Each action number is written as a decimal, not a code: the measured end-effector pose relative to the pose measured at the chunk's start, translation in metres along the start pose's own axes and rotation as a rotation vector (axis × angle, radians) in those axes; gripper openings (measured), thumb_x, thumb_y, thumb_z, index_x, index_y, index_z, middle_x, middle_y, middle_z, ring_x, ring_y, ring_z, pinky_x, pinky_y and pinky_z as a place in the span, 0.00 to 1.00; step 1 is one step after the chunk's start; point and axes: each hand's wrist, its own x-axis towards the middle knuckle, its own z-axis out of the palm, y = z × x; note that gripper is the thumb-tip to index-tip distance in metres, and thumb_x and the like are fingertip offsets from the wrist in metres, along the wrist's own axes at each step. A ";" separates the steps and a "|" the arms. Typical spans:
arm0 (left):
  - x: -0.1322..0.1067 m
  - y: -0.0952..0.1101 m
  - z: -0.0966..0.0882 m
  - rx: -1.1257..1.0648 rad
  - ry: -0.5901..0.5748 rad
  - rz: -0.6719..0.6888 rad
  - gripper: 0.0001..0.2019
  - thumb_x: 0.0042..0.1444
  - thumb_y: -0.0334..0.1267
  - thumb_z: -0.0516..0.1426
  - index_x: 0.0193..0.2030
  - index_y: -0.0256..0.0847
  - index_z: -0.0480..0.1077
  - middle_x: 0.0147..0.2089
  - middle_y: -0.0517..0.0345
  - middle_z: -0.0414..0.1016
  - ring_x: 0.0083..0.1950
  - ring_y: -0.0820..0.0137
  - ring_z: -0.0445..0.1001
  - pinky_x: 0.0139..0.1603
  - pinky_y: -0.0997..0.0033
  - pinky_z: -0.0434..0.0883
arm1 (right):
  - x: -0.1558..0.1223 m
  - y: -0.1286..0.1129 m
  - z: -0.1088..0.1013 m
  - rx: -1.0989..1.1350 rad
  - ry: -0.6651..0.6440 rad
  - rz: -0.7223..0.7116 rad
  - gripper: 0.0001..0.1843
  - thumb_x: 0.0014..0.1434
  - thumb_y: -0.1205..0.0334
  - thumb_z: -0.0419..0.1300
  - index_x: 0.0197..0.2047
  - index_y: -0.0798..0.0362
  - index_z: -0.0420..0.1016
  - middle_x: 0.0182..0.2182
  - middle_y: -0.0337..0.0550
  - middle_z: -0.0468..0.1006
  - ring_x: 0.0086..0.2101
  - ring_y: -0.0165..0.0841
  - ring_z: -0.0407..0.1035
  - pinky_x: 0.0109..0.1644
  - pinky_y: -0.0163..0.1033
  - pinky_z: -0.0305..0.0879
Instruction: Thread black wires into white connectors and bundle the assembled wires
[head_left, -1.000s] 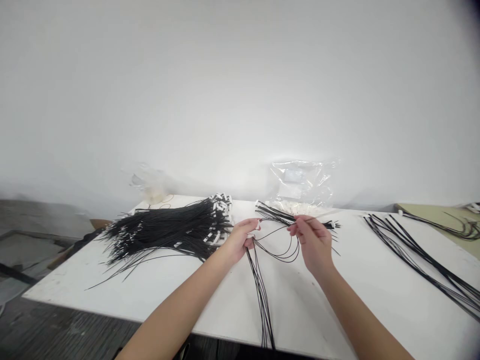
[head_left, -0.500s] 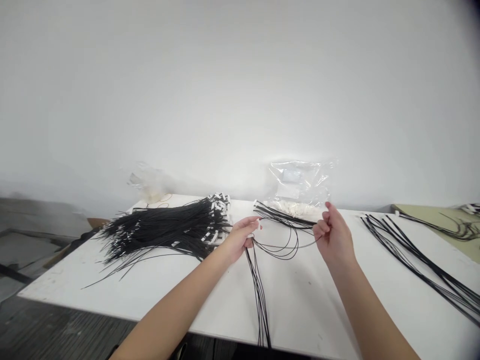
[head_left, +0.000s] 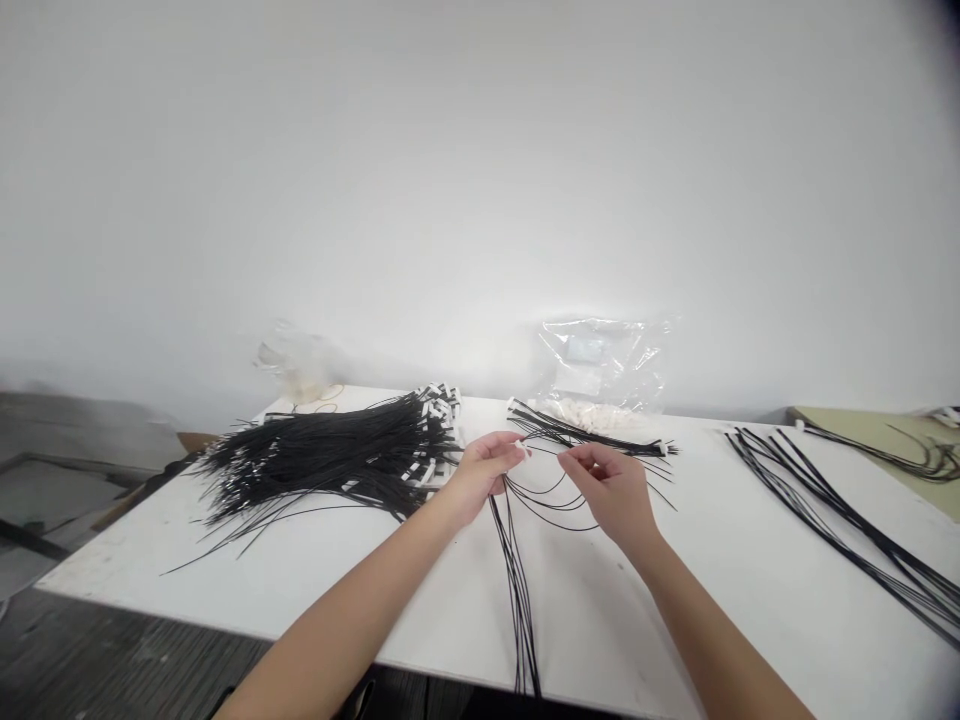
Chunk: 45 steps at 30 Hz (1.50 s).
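My left hand [head_left: 480,478] is closed on a small white connector [head_left: 523,449], which peeks out between thumb and forefinger. A bunch of thin black wires [head_left: 516,590] hangs from this hand toward the table's front edge. Other black wires curve in loops from it toward my right hand [head_left: 615,492]. The right fingers are pinched together on what looks like a black wire, just right of the connector; its tip is too small to make out. Behind both hands lies a bundle of black wires [head_left: 600,434] with white connectors.
A big heap of black wires [head_left: 337,450] with white connector ends covers the white table's left part. A clear plastic bag [head_left: 600,375] of small white pieces stands against the wall. More black wires [head_left: 840,520] lie at right, beside a greenish board [head_left: 840,420].
My right hand has moved left and slightly down, close to the connector, uncovering the right end of the wire bundle behind. My left hand has stayed nearly in place.
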 end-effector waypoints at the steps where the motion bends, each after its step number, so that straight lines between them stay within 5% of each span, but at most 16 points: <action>1: 0.000 0.000 0.001 -0.002 -0.002 -0.002 0.22 0.37 0.44 0.64 0.41 0.40 0.68 0.35 0.56 0.72 0.18 0.86 0.53 0.16 0.81 0.42 | 0.000 0.001 0.000 -0.007 -0.003 -0.002 0.15 0.46 0.50 0.60 0.23 0.55 0.72 0.17 0.37 0.63 0.17 0.23 0.51 0.17 0.30 0.49; 23: -0.001 0.002 0.001 0.006 0.009 -0.005 0.22 0.36 0.45 0.64 0.41 0.40 0.70 0.34 0.56 0.72 0.18 0.87 0.53 0.16 0.80 0.43 | 0.000 0.007 0.003 -0.021 0.006 -0.052 0.16 0.46 0.49 0.60 0.23 0.55 0.72 0.16 0.37 0.62 0.17 0.24 0.53 0.18 0.30 0.51; 30: -0.002 0.003 -0.001 0.059 -0.021 0.000 0.22 0.37 0.45 0.64 0.41 0.41 0.70 0.36 0.55 0.72 0.23 0.82 0.62 0.17 0.81 0.45 | 0.000 0.005 0.001 -0.031 -0.013 -0.080 0.16 0.48 0.49 0.58 0.25 0.54 0.71 0.16 0.37 0.61 0.17 0.24 0.50 0.18 0.30 0.49; 37: -0.002 0.002 -0.001 0.176 -0.005 0.050 0.22 0.38 0.47 0.62 0.41 0.41 0.71 0.33 0.59 0.68 0.18 0.87 0.52 0.16 0.80 0.44 | 0.001 0.003 -0.001 -0.024 -0.105 -0.069 0.17 0.50 0.47 0.56 0.26 0.54 0.70 0.17 0.36 0.61 0.17 0.24 0.50 0.18 0.30 0.48; 45: -0.003 0.001 0.001 0.219 -0.050 0.006 0.22 0.39 0.48 0.62 0.41 0.39 0.71 0.33 0.57 0.69 0.19 0.86 0.51 0.16 0.81 0.44 | 0.001 0.007 -0.002 -0.307 -0.140 -0.288 0.11 0.57 0.55 0.51 0.31 0.52 0.70 0.24 0.38 0.69 0.21 0.25 0.55 0.25 0.31 0.54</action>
